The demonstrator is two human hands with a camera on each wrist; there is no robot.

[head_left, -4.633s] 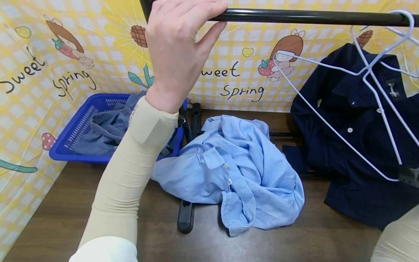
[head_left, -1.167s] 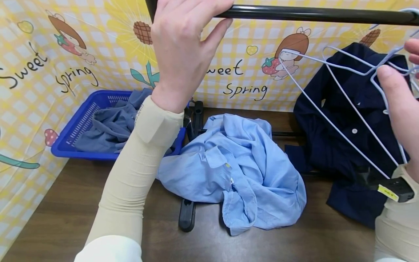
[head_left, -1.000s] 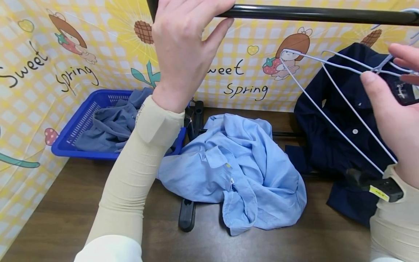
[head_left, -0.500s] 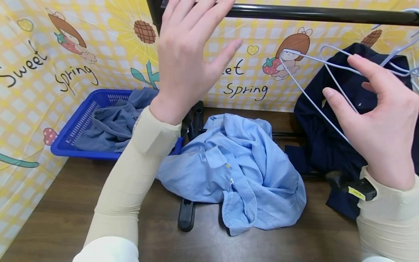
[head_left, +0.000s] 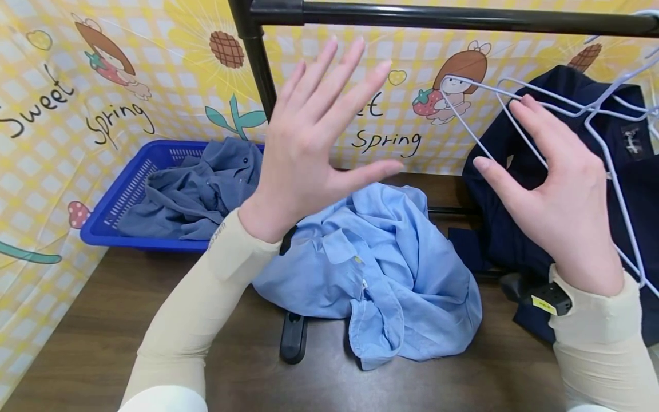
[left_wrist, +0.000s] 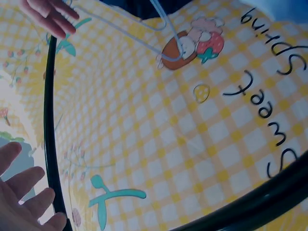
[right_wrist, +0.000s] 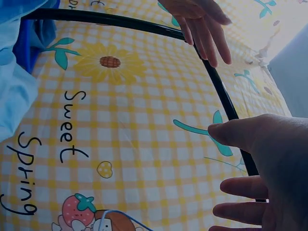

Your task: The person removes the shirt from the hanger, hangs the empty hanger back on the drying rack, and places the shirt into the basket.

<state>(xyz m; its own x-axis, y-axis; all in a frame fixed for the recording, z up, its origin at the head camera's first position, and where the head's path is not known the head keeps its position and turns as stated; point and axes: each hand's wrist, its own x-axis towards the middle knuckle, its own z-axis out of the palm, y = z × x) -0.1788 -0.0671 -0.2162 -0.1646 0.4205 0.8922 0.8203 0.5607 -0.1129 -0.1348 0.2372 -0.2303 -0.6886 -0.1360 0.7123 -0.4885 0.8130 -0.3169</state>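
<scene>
My left hand (head_left: 309, 149) is held in the air with its fingers spread, below the black rack bar (head_left: 437, 18) and above the light blue shirt (head_left: 417, 274). It holds nothing. The shirt lies crumpled on the table, its collar toward me. On the right, my right hand (head_left: 571, 200) hovers with thumb and fingers apart, in front of the white wire hangers (head_left: 593, 109) that hang from the bar. Nothing is in its grasp. Behind the hangers lies a navy shirt (head_left: 551, 234) with white buttons. Both hands also show in the right wrist view.
At the back left stands a blue basket (head_left: 98, 237) with a grey-blue garment (head_left: 180, 197) inside. The rack's black post (head_left: 262, 74) rises beside it, and a black foot (head_left: 293, 340) sticks out from under the light blue shirt. A yellow checked cloth (head_left: 381, 154) covers the walls.
My left hand has let go of the rack bar and come down with fingers spread. My right hand has entered from the right and moved left past the hangers, which have shifted slightly.
</scene>
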